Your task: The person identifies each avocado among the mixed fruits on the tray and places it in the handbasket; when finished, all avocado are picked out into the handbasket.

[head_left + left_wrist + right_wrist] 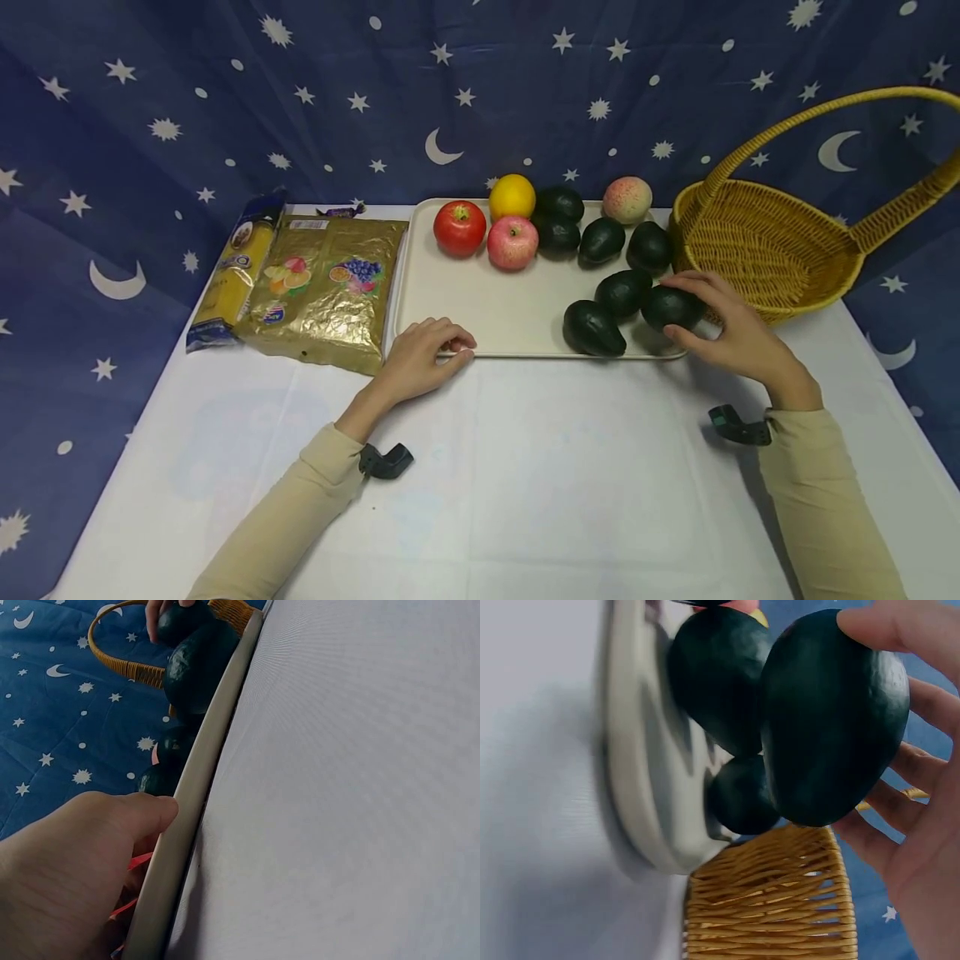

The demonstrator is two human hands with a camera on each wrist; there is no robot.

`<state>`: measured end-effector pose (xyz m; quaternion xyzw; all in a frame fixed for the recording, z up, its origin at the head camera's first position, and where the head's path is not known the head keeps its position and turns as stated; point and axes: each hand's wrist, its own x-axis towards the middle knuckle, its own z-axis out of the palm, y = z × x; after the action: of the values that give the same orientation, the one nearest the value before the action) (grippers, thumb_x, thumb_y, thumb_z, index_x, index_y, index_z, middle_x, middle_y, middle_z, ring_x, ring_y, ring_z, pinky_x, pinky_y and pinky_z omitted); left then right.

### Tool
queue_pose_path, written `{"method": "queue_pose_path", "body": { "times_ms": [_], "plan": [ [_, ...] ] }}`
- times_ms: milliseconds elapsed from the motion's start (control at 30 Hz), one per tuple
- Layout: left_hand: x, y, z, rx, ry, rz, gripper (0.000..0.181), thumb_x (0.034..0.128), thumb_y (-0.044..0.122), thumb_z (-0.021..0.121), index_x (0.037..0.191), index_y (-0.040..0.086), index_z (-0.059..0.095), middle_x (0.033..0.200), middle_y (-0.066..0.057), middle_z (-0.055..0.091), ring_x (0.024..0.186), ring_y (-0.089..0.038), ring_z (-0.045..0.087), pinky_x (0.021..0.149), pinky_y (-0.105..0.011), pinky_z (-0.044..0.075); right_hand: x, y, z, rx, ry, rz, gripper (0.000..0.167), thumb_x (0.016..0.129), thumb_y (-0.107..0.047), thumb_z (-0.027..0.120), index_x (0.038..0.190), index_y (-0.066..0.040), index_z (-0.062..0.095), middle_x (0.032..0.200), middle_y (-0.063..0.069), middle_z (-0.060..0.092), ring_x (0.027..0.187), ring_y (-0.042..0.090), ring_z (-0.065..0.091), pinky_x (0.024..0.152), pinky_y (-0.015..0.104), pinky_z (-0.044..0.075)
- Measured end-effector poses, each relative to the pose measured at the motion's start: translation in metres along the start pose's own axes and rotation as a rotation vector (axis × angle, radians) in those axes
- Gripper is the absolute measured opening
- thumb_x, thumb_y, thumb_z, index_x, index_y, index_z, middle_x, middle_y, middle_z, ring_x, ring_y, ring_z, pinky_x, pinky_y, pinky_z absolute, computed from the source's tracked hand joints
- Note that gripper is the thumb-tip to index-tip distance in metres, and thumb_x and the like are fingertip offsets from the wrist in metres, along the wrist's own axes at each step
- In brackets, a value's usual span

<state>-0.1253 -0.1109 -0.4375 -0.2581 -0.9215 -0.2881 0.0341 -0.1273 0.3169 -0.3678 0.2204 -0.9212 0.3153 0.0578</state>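
Right hand (738, 332) and held avocado (672, 309), above the front right corner of the tray (480, 304). The avocado lies between thumb and fingers, which are bent around it and spaced to its width. Its long axis runs roughly left to right, one end toward the basket (772, 250), which stands just beyond the tray, to the right and farther back. This line from fruit to basket is judged the governing relation; the right hand is much the nearer. Contact between the held fruit and its neighbours cannot be told.

The left hand (423, 356) rests at the tray's front rim, well apart, its fingers loosely bent with nothing seen in them.

Materials: the avocados are dark green, egg- to pear-shaped, with a faintly pebbled sheen; six others, including the front one (592, 327), lie on the tray. The tray is smooth, cream, shallow and round-cornered. The basket is woven in honey-coloured strands, with a tall arched handle (896, 92). Toward the back sit a glossy tomato (460, 228), a streaked pink apple (513, 243), a yellow orange (512, 197) and a speckled peach (627, 200). Left of the tray, a crinkled gold bag (322, 292) lies on the white tabletop (540, 475).
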Motion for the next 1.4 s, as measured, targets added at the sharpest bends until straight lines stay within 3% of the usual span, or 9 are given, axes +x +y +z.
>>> {"method": "queue_pose_path", "body": {
  "times_ms": [267,367,600,767,933,1100,1400],
  "plan": [
    [0.001,-0.002,0.000,-0.003,0.007,0.009,0.012,0.0891,0.034,0.062,0.099,0.027,0.067,0.085,0.012,0.058,0.082,-0.006,0.051,0.076,-0.029,0.037,0.007,-0.001,-0.015,0.038,0.127,0.021,0.071,0.073,-0.006,0.078,0.136,-0.021,0.048,0.129,-0.014,0.047,0.117,-0.008,0.037,0.095,0.009,0.026],
    [0.000,-0.002,0.000,-0.002,0.007,0.013,0.013,0.0888,0.034,0.063,0.099,0.027,0.067,0.085,0.012,0.058,0.081,-0.006,0.051,0.076,-0.029,0.037,0.008,0.002,-0.019,0.052,0.174,0.054,0.069,0.074,-0.006,0.078,0.136,-0.018,0.049,0.128,-0.012,0.049,0.115,-0.008,0.039,0.094,0.010,0.027],
    [0.001,-0.001,0.000,0.003,0.014,0.014,0.012,0.0889,0.033,0.063,0.098,0.027,0.067,0.084,0.012,0.058,0.081,-0.006,0.050,0.075,-0.029,0.037,0.009,0.012,-0.030,0.052,0.262,0.217,0.061,0.080,-0.017,0.073,0.135,-0.028,0.049,0.129,-0.004,0.049,0.114,-0.004,0.039,0.092,0.015,0.029],
    [0.000,0.000,0.000,0.005,0.012,0.011,0.012,0.0889,0.033,0.062,0.098,0.027,0.067,0.084,0.011,0.058,0.080,-0.006,0.050,0.074,-0.029,0.037,0.013,0.023,-0.034,0.046,0.322,0.307,0.057,0.084,-0.023,0.069,0.136,-0.028,0.048,0.133,0.002,0.049,0.117,0.005,0.042,0.095,0.019,0.031],
    [0.000,-0.001,0.001,0.006,0.019,0.018,0.012,0.0886,0.033,0.063,0.098,0.027,0.067,0.084,0.012,0.058,0.080,-0.006,0.050,0.074,-0.028,0.037,0.016,0.035,-0.037,0.012,0.278,0.466,0.058,0.088,-0.037,0.062,0.141,-0.031,0.040,0.142,0.010,0.042,0.126,0.025,0.039,0.103,0.038,0.034],
    [-0.001,-0.002,0.002,0.009,0.016,0.019,0.012,0.0889,0.033,0.062,0.098,0.027,0.067,0.084,0.012,0.058,0.080,-0.006,0.050,0.073,-0.028,0.037,0.014,0.049,-0.035,-0.026,0.196,0.572,0.069,0.088,-0.048,0.056,0.146,-0.018,0.033,0.145,0.021,0.038,0.127,0.041,0.037,0.099,0.060,0.032],
    [0.000,0.000,0.001,0.011,0.014,0.005,0.012,0.0894,0.034,0.061,0.098,0.028,0.067,0.085,0.012,0.058,0.081,-0.006,0.050,0.075,-0.029,0.037,0.020,0.057,-0.032,-0.103,0.082,0.634,0.081,0.086,-0.062,0.049,0.147,-0.013,0.030,0.146,0.026,0.036,0.126,0.051,0.034,0.095,0.067,0.027]
  ]
}}
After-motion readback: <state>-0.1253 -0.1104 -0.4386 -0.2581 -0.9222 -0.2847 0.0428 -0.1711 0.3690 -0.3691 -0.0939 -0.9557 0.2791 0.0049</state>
